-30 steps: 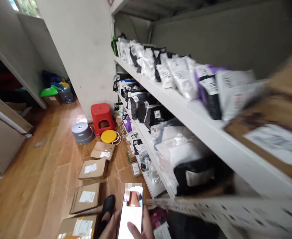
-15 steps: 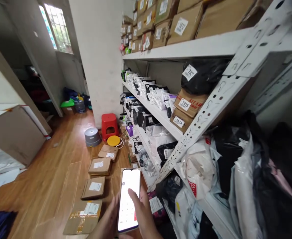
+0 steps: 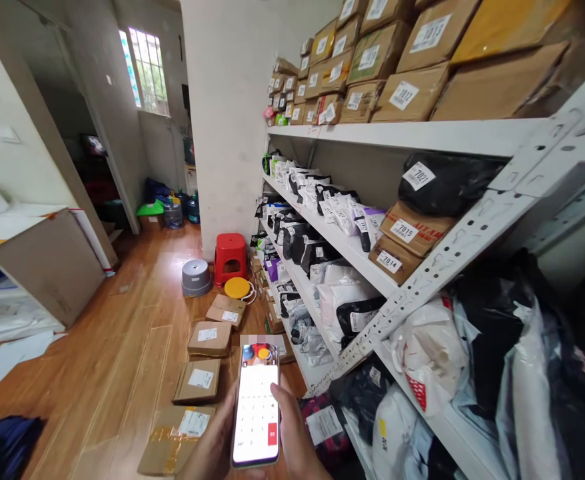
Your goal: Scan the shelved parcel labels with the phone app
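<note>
A smartphone (image 3: pixel 255 417) is held upright at the bottom middle, its lit screen facing me. A camera preview fills the screen's top, and a number keypad with a red key shows below. My left hand (image 3: pixel 216 437) wraps the phone's left edge. My right hand (image 3: pixel 295 427) grips the right edge, its thumb at the side of the screen. Just left of my hands, labelled cardboard parcels (image 3: pixel 196 381) lie in a row on the wooden floor.
White metal shelving (image 3: pixel 397 137) fills the right side, loaded with labelled boxes (image 3: pixel 403 95) and bagged parcels (image 3: pixel 340 212). A red stool (image 3: pixel 230 247), a grey stool (image 3: pixel 196 277) and a yellow round seat (image 3: pixel 237 288) stand ahead. A counter (image 3: pixel 67 267) is at left.
The view has tilted up slightly and swung left. My right thumb has moved from over the screen to its right edge. A camera preview now shows at the screen's top.
</note>
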`<state>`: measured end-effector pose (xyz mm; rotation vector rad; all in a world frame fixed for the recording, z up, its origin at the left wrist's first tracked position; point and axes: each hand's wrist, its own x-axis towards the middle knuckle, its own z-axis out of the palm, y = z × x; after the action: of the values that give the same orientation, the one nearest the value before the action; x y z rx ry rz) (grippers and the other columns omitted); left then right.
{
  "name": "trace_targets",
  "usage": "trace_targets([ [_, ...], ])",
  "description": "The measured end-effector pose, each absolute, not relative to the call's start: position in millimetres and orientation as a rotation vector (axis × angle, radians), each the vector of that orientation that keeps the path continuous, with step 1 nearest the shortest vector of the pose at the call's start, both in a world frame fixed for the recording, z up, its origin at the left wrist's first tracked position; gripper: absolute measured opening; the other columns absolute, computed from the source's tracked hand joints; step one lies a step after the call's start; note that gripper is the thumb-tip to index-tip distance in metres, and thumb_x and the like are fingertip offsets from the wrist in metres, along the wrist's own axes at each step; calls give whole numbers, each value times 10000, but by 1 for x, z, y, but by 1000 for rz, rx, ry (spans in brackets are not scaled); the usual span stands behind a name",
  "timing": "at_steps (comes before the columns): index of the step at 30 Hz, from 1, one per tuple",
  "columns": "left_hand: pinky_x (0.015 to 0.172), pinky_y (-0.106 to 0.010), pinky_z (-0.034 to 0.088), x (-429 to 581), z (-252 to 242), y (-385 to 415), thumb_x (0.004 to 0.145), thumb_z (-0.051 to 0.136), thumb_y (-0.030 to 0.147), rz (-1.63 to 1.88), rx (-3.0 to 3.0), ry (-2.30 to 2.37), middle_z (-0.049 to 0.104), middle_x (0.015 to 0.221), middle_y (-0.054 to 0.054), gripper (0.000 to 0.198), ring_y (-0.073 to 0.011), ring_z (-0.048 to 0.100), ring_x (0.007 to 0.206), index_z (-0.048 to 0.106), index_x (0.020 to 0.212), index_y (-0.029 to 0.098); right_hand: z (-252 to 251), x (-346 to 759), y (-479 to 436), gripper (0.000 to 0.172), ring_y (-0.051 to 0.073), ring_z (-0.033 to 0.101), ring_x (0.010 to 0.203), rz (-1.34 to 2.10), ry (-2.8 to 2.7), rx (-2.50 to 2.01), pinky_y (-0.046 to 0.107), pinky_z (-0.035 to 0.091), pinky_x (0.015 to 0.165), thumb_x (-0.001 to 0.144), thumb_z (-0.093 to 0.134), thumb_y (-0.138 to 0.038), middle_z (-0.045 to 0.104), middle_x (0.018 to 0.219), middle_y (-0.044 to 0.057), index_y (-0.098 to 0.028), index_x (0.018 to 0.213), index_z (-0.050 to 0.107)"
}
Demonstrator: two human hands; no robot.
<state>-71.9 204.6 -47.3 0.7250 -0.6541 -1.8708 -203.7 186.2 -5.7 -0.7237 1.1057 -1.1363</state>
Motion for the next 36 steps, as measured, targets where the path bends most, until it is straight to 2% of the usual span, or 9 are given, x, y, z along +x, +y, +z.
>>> trace_targets([
  [3, 793, -358, 531, -39, -44, 203, 826, 593, 490, -1982, 678, -468, 547, 1348, -55, 723, -291, 577, 1108, 291, 1457, 310, 5, -179, 189, 492, 223, 633, 754, -1038, 1017, -860, 317, 498, 685, 678, 622, -523, 694, 743, -8, -203, 1052, 644],
  [5, 682, -305, 535, -10, -41, 205, 806, 605, 408, -1988, 731, -423, 605, 1263, -54, 777, -249, 630, 947, 220, 1475, 319, 6, -154, 192, 451, 235, 638, 837, -998, 993, -911, 332, 500, 756, 682, 600, -460, 715, 843, 9, -209, 1054, 649],
  [9, 572, -305, 540, 60, -33, 210, 731, 617, 282, -1949, 884, -531, 630, 1182, -70, 914, -252, 644, 834, 112, 1492, 304, -12, -85, 199, 495, 283, 629, 1003, -988, 1041, -895, 390, 488, 859, 719, 567, -467, 709, 1097, 75, -206, 1137, 615],
  [14, 472, -291, 522, 151, -25, 211, 780, 671, 344, -1921, 1136, -731, 631, 1110, -122, 965, -209, 618, 660, 25, 1493, 270, -32, 9, 208, 549, 250, 643, 918, -1027, 921, -890, 385, 470, 842, 742, 475, -345, 707, 1105, 65, -204, 1271, 507],
  [18, 518, -322, 544, 208, -35, 208, 711, 562, 226, -2069, 954, -642, 587, 1198, -117, 939, -243, 623, 762, 49, 1494, 289, -34, 58, 210, 546, 227, 637, 882, -1025, 952, -863, 356, 457, 800, 733, 476, -282, 717, 1075, 42, -209, 1273, 501],
  [23, 649, -357, 566, 240, -41, 199, 525, 488, 104, -2238, 678, -564, 545, 1286, -66, 1095, -290, 593, 982, 27, 1489, 345, -30, 85, 205, 535, 245, 645, 903, -1112, 877, -726, 370, 473, 795, 683, 489, -306, 749, 962, 36, -203, 1205, 546],
  [26, 716, -384, 563, 242, -37, 189, 523, 487, 69, -2278, 674, -633, 545, 1296, -75, 1135, -297, 580, 1036, -63, 1486, 308, -29, 90, 196, 495, 230, 659, 820, -1150, 901, -677, 345, 495, 730, 652, 527, -342, 753, 888, 19, -209, 1124, 592],
  [32, 684, -363, 553, 239, -48, 171, 640, 564, 90, -2231, 721, -727, 510, 1339, -102, 1132, -323, 582, 1051, -195, 1449, 316, -26, 93, 169, 447, 224, 659, 689, -1150, 1080, -619, 324, 503, 619, 592, 588, -411, 762, 793, 36, -178, 968, 653],
  [36, 728, -386, 556, 250, -66, 156, 585, 502, 70, -2300, 610, -572, 494, 1352, -91, 1133, -308, 576, 1067, -181, 1454, 318, -37, 102, 149, 370, 190, 628, 632, -1183, 1176, -601, 290, 475, 589, 634, 656, -454, 734, 709, 32, -160, 857, 686],
])
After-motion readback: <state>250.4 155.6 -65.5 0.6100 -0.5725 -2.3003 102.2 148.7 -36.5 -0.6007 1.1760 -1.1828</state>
